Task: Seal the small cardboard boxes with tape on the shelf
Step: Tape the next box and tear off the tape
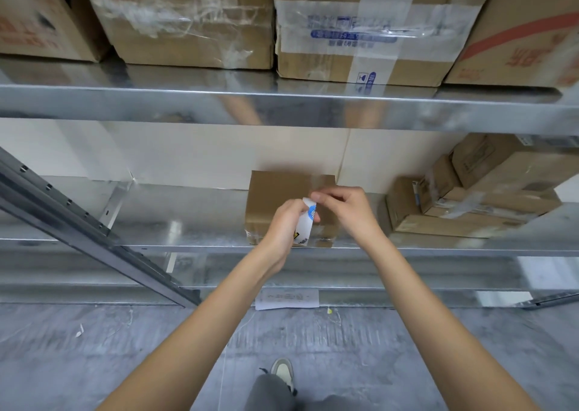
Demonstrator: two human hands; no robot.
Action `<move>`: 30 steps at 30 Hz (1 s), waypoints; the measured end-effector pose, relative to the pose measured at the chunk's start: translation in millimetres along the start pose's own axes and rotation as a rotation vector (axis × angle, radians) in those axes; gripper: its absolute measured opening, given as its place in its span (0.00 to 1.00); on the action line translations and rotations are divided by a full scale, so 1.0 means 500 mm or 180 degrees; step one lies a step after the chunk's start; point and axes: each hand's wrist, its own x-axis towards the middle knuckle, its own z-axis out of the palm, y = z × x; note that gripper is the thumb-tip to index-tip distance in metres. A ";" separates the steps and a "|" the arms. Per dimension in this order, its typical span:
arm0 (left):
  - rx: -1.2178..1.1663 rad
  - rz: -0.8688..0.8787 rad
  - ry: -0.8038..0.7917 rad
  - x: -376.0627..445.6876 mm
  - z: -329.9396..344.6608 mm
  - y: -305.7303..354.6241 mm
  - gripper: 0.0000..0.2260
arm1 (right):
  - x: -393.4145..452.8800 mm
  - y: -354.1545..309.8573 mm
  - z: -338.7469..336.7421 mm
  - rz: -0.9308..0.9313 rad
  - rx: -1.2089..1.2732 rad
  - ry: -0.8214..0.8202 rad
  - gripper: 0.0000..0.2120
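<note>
Both busy: left hand (283, 222) grips the tape roll (305, 225), right hand (344, 208) pinches its end, which I should draw taut and flat across the small cardboard box (272, 197).

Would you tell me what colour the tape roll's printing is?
The tape roll is white with blue print and a small yellow mark, seen in the head view.

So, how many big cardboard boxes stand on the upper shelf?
4: far left, centre-left, centre-right with printed tape, far right with red print. More may sit out of frame.
</note>
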 end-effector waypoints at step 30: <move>0.0294 0.0866 -0.0293 -0.089 0.038 -0.090 0.17 | 0.104 -0.033 -0.116 0.0224 -0.1011 -0.0039 0.09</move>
